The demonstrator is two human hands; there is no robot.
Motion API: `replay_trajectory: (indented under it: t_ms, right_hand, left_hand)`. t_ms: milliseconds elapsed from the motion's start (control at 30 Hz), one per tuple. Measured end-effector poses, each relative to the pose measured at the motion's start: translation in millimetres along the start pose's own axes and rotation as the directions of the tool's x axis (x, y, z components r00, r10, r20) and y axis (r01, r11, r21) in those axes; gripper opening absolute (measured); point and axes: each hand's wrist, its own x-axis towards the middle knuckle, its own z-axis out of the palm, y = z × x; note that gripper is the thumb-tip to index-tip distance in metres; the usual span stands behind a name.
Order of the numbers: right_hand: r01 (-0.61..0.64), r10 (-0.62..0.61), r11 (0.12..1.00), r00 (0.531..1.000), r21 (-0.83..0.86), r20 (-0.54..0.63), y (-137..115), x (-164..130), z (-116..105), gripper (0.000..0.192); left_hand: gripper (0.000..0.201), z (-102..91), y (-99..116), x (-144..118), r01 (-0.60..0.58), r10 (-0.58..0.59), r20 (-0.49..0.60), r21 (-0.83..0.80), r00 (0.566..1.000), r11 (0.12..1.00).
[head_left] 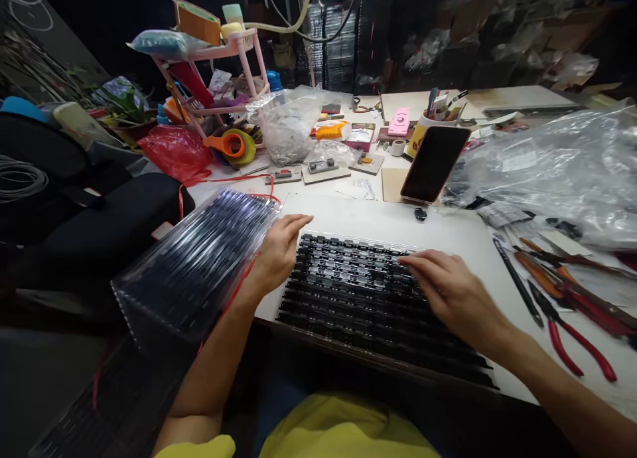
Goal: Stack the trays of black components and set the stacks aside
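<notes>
A clear plastic tray (343,342) with rows of small black parts lies at the front edge of the white table. My left hand (283,253) is at its upper left corner, fingers stretched out toward the right; I cannot tell whether they touch the rim. Over the right part of the rows, my right hand (450,291) has its thumb and fingertips pinched together. Whatever is between those fingertips is too small to make out. Beyond the tray, a small black piece (421,214) lies by itself on the table.
Left of the tray, a stack of clear trays (199,259) is tilted, with red string around it. A phone (435,164) leans upright behind. Pliers (572,335) and other tools lie at right, near a large plastic bag (557,172). A pink rack (249,60) stands back left.
</notes>
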Motion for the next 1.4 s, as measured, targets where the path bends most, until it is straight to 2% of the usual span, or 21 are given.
replay_trajectory:
  t_ms: [67,133,233,333,433,467,500,633,733,867,1000,1100,1200,1267,1367,1400]
  right_hand:
    - [-0.12,0.123,0.992,0.989,0.034,-0.083,5,-22,-14,0.021]
    - [-0.28,0.285,0.959,0.943,0.053,-0.174,7,-48,-25,0.02]
    - [-0.517,0.509,0.855,0.813,0.051,-0.283,6,-87,-33,0.019]
    - [-0.696,0.677,0.715,0.667,0.063,-0.312,1,-118,-34,0.022]
    - [-0.846,0.847,0.519,0.487,0.126,-0.215,-7,-136,-29,0.028]
    - [-0.872,0.878,0.471,0.448,0.134,-0.17,-11,-138,-27,0.03]
    - [-0.882,0.891,0.45,0.432,0.139,-0.141,-15,-140,-23,0.031]
    - [-0.858,0.874,0.484,0.465,0.175,-0.139,-32,-132,-9,0.034]
    - [-0.865,0.881,0.469,0.444,0.179,-0.165,-39,-120,-2,0.038]
    - [-0.839,0.863,0.502,0.468,0.21,-0.191,-35,-109,1,0.039]
    - [-0.855,0.881,0.47,0.441,0.219,-0.168,-28,-109,3,0.04]
    - [-0.83,0.876,0.481,0.438,0.284,-0.204,-28,-112,5,0.04]
    - [-0.842,0.881,0.468,0.423,0.269,-0.211,-32,-115,6,0.04]
    - [-0.825,0.859,0.508,0.464,0.249,-0.216,-34,-117,6,0.039]
    - [-0.733,0.767,0.64,0.587,0.23,-0.261,-33,-119,8,0.033]
    - [-0.709,0.74,0.67,0.614,0.22,-0.275,-33,-120,8,0.031]
  left_hand:
    - [0.036,-2.9,-14,-4,0.074,-0.074,0.005,-0.004,0.997,0.997]
    - [0.038,3.1,-23,-10,0.133,-0.133,0.086,0.009,0.987,0.991]
    - [0.042,15.3,-27,-18,0.176,-0.163,0.17,-0.066,0.972,0.982]
    - [0.048,16.5,-29,-31,0.239,-0.219,0.112,-0.214,0.969,0.947]
    - [0.051,7.1,-31,-53,0.354,-0.352,0.075,-0.37,0.933,0.859]
    - [0.051,3.5,-30,-62,0.392,-0.391,0.09,-0.41,0.916,0.824]
    - [0.051,0.3,-28,-71,0.426,-0.424,0.108,-0.439,0.899,0.791]
    - [0.05,-5.1,-17,-102,0.489,-0.491,0.145,-0.513,0.859,0.705]
    - [0.048,-3.3,-11,-110,0.48,-0.491,0.134,-0.536,0.861,0.695]
    - [0.045,2.1,-13,-105,0.423,-0.444,0.078,-0.483,0.893,0.767]
    - [0.044,8.2,-16,-104,0.379,-0.406,0.021,-0.407,0.913,0.831]
    - [0.042,11.3,-16,-108,0.354,-0.389,-0.057,-0.312,0.919,0.882]
    - [0.04,12.1,-15,-113,0.336,-0.362,-0.094,-0.218,0.928,0.917]
    - [0.039,11.9,-14,-116,0.329,-0.353,-0.091,-0.205,0.931,0.922]
    - [0.039,12.2,-14,-118,0.336,-0.361,-0.092,-0.209,0.928,0.918]
    - [0.039,12.5,-14,-118,0.344,-0.368,-0.093,-0.206,0.925,0.916]
